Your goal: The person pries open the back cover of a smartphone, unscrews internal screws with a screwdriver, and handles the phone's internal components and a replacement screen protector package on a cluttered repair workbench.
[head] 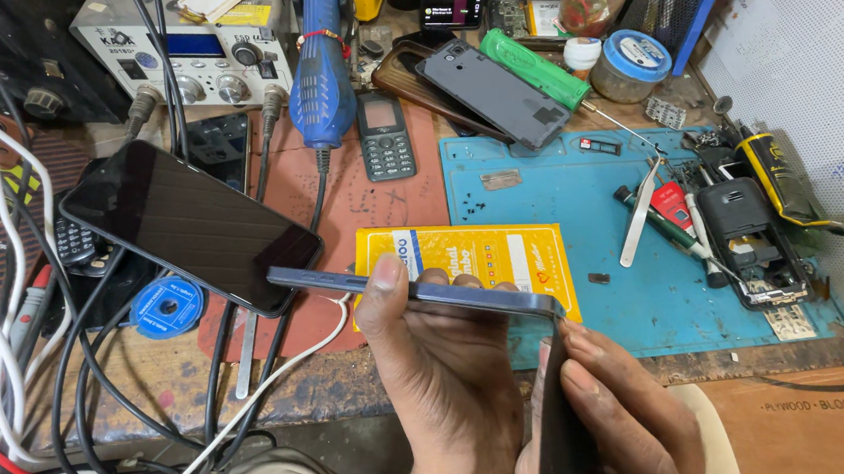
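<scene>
A slim dark phone frame (416, 290) is held edge-on, low in the middle of the scene, above the near edge of the surface (152, 379). The left hand (442, 366) grips it from beneath, thumb pressed on its top edge, fingers curled behind. The right hand (617, 412) is closed around a thin dark panel (555, 427) that stands nearly upright and meets the frame's right corner.

Just beyond the frame lies a flat yellow packet (484, 257) with coloured print, resting on the left part of a blue work mat (559, 196). To the left, a black-screened phone (190, 225) lies tilted over a coil of cables (8, 330), with a small blue reel (169, 307) beside it. Farther off are a small keypad phone (386, 134), a grey back cover (496, 91) and a green cylinder (534, 68). On the right of the mat sit tweezers (638, 218) and an opened dark handset (752, 241). The mat's middle is mostly bare; a cardboard sheet (817, 407) lies at the near right.
</scene>
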`<action>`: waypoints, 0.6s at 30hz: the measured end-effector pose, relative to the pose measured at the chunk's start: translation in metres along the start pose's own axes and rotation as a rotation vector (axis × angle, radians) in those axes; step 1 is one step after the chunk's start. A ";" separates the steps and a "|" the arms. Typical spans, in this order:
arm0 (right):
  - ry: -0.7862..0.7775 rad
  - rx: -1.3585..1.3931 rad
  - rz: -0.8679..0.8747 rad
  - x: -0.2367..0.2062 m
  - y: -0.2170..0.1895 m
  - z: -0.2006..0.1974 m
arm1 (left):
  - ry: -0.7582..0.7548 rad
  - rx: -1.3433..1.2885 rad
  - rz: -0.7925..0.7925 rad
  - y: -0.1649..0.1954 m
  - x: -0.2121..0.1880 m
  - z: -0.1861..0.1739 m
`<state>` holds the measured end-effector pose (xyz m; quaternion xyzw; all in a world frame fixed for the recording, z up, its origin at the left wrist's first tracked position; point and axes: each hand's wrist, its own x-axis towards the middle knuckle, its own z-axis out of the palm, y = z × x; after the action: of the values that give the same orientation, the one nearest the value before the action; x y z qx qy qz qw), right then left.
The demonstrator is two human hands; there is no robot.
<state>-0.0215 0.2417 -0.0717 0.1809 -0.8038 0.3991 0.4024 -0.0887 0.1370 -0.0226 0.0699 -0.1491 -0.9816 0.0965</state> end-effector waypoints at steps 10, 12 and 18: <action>-0.166 0.100 -0.075 -0.031 0.052 -0.029 | 0.074 0.017 0.094 -0.012 -0.001 -0.008; -0.159 0.209 -0.004 -0.025 0.049 -0.027 | 0.017 0.031 0.177 -0.011 -0.001 -0.008; 0.463 0.148 0.290 0.038 -0.031 0.038 | 0.158 0.034 0.105 -0.005 0.001 -0.006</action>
<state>-0.0448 0.1933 -0.0399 -0.0029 -0.6768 0.5406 0.4997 -0.0895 0.1399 -0.0299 0.1407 -0.1613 -0.9640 0.1581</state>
